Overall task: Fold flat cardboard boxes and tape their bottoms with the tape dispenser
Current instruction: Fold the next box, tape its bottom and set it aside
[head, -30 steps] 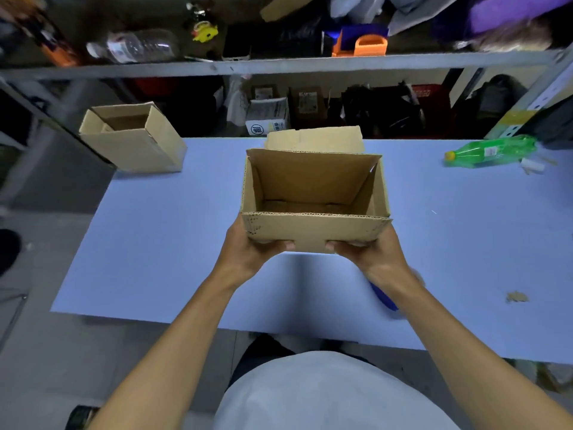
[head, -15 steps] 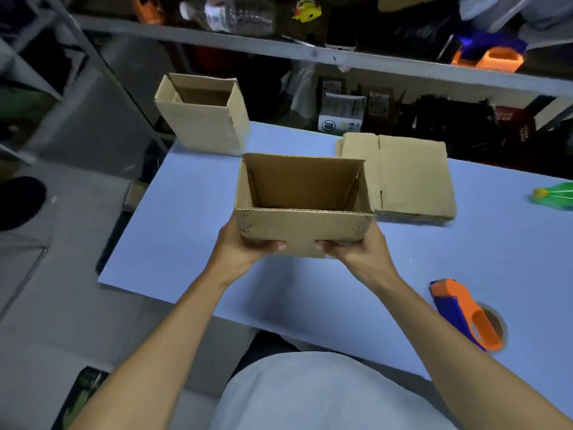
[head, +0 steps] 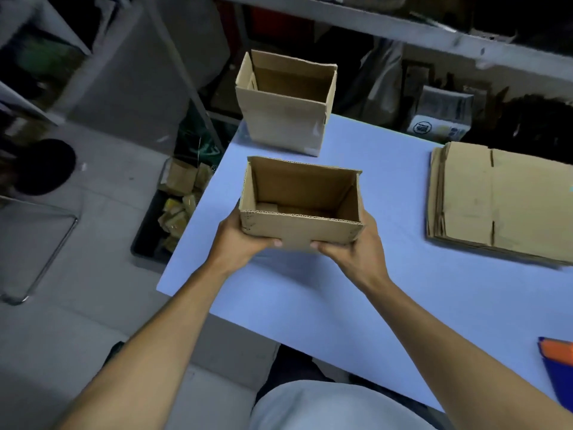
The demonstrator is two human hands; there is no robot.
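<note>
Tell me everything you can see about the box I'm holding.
The held box is plain brown corrugated cardboard, folded up and open at the top, upright, its inside empty. The left hand and right hand grip its near lower corners, above the blue table, just in front of another open box.

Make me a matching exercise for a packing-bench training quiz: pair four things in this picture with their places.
Things:
1. held box
2. second open box
3. flat cardboard stack
4. tape dispenser

Places:
A. right frame edge, near side of the table
B. table's far left corner
C. between left hand and right hand
D. lying flat on the table's right side

Pairs: 1-C, 2-B, 3-D, 4-A
</note>
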